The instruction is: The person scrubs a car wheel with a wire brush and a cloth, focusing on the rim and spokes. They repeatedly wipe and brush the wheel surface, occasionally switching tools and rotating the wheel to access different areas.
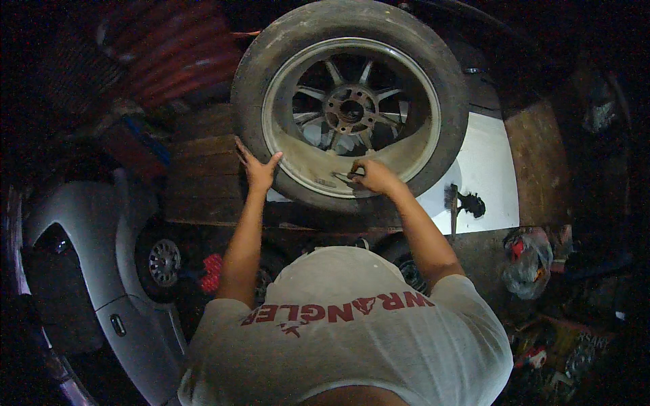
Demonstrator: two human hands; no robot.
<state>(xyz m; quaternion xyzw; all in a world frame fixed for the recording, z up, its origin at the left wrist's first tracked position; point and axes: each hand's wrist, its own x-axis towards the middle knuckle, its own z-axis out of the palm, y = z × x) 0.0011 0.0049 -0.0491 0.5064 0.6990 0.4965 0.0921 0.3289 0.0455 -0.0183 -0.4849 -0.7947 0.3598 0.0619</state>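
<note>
A large wheel is in front of me: a black tyre (450, 101) around a dusty multi-spoke metal rim (298, 150), its hollow side toward me. My left hand (258, 170) rests against the lower left of the tyre, fingers stretched out and thumb spread toward the rim's edge. Inside the lower part of the rim, my right hand (372, 176) is closed in a pinch. A small, thin, shiny piece (344, 176) sticks out leftward from its fingertips, close to the rim's inner wall; its kind is too small to make out.
A white panel (487, 159) lies on wooden boards (538, 162) at right, with a black brush-like thing (471, 204) on it. A plastic bag (527, 264) sits lower right. To the left are a grey car (101, 223), another wheel (164, 262) and red corrugated sheeting (169, 54).
</note>
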